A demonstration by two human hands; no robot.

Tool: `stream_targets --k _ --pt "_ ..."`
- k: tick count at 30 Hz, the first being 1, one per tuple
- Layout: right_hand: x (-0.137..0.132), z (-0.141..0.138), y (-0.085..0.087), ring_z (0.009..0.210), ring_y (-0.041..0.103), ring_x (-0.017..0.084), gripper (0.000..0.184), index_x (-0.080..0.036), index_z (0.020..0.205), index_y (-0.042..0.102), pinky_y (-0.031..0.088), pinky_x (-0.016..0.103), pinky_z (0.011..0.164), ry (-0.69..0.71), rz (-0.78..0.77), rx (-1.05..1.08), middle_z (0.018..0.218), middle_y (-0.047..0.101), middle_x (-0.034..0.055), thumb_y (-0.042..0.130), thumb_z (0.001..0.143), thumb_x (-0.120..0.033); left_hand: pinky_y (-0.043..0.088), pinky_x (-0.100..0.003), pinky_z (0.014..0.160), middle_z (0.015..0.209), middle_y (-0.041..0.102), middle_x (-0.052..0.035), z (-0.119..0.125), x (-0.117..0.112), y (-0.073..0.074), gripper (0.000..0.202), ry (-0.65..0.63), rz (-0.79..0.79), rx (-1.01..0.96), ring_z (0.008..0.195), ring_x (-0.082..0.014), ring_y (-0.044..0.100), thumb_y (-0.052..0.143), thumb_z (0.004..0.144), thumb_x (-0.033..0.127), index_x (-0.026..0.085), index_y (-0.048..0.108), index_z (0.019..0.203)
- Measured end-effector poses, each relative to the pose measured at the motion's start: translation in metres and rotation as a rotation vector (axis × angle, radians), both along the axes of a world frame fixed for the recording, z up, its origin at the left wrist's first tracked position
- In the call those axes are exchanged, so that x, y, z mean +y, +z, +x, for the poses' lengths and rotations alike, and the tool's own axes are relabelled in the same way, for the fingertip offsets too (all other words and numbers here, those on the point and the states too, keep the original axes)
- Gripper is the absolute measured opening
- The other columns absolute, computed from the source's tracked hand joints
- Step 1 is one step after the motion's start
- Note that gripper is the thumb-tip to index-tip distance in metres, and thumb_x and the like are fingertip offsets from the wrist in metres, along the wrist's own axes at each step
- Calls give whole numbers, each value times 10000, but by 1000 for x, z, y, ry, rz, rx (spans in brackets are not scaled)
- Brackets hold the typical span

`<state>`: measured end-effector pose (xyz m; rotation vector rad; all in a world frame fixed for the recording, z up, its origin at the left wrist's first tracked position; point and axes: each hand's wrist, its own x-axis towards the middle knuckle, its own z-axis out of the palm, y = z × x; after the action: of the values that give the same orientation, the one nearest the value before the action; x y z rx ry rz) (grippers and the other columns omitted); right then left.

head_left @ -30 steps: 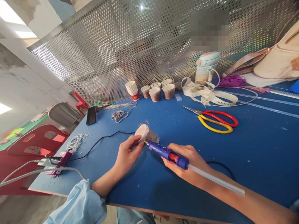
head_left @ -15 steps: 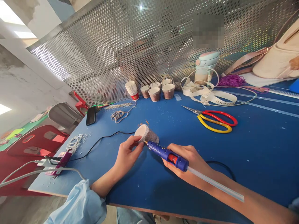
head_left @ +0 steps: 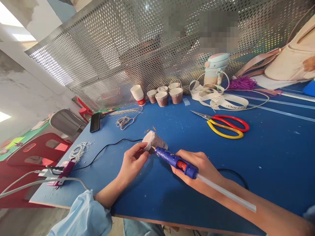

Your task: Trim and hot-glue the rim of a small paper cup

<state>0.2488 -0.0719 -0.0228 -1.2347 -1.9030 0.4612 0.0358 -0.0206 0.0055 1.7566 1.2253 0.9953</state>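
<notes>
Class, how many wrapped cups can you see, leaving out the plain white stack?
6, perhaps more hidden: one cup on its side in the left hand, at the glue gun's tip; five cups clustered by the mesh screen, two behind the front three.

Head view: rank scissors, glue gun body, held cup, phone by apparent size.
1. scissors
2. glue gun, body only; nearer the camera, so a close call
3. cup
4. phone, farther off and foreshortened, so unsure against the cup
</notes>
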Motion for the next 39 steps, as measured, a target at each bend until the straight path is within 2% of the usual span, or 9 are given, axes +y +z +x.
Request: stream_targets --k 7,15,22,30,39 --pt "2 -1 -3 490 444 105 158 -226 690 475 355 244 523 -25 -37 132 570 533 -47 583 804 -247 515 -253 728 769 714 -34 -4 3 -4 254 10 1 -36 729 -150 644 580 853 337 136 719 923" --pt "1 0 5 477 423 88 155 -221 688 493 365 226 511 7 -27 239 573 512 -53 568 823 -225 542 -247 666 746 719 -41 0 2 -2 253 30 16 -40 679 -149 657 649 815 375 132 704 860" --pt "0 -1 0 512 472 95 92 -216 739 517 372 226 528 86 -18 170 612 566 -41 579 807 -212 515 -228 611 680 692 -34 1 2 -3 202 72 52 3 631 -136 626 654 792 334 137 690 811" --pt "2 -2 -1 522 510 102 91 -221 737 515 376 228 532 88 -8 135 633 601 -34 579 800 -208 488 -214 603 655 669 -11 2 4 -6 125 135 74 20 595 -115 602 642 735 269 146 661 728" --pt "0 -3 5 544 519 112 74 -219 756 525 379 232 549 89 -57 104 663 621 -15 570 815 -216 477 -211 609 636 645 21 2 1 -7 47 174 239 160 587 -105 576 619 716 219 175 630 706"
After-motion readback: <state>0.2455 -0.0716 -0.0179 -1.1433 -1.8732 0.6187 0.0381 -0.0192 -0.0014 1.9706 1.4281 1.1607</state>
